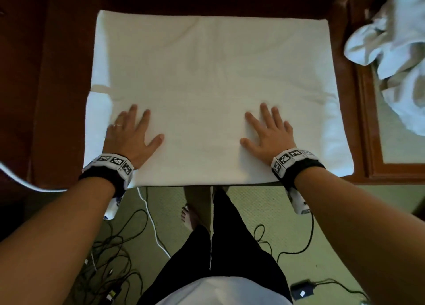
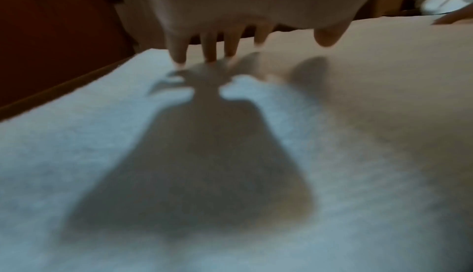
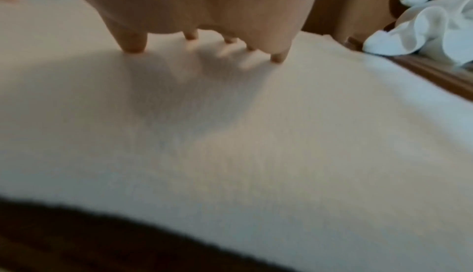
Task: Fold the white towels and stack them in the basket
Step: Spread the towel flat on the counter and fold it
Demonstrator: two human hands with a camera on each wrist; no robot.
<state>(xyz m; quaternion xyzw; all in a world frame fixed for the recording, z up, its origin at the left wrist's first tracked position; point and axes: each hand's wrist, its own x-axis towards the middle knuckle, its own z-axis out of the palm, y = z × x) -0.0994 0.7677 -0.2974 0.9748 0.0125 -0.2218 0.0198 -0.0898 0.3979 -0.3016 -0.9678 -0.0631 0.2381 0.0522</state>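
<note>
A large white towel [image 1: 213,81] lies folded flat on a dark wooden table [image 1: 59,74], its near edge at the table's front. My left hand [image 1: 132,134] rests flat on the towel's near left part, fingers spread and straight. My right hand [image 1: 269,132] rests flat on the near right part, fingers spread too. In the left wrist view my left hand [image 2: 230,39] touches the towel [image 2: 332,134] with its fingertips. The right wrist view shows my right hand [image 3: 204,41] with its fingertips on the towel [image 3: 256,145]. No basket is in view.
A heap of crumpled white towels [image 1: 395,51] lies at the right on a wood-framed glass-topped surface [image 1: 368,120]; the same heap [image 3: 430,19] shows in the right wrist view. Below the table are green carpet, tangled black cables [image 1: 115,258], a small black box [image 1: 301,292] and my legs.
</note>
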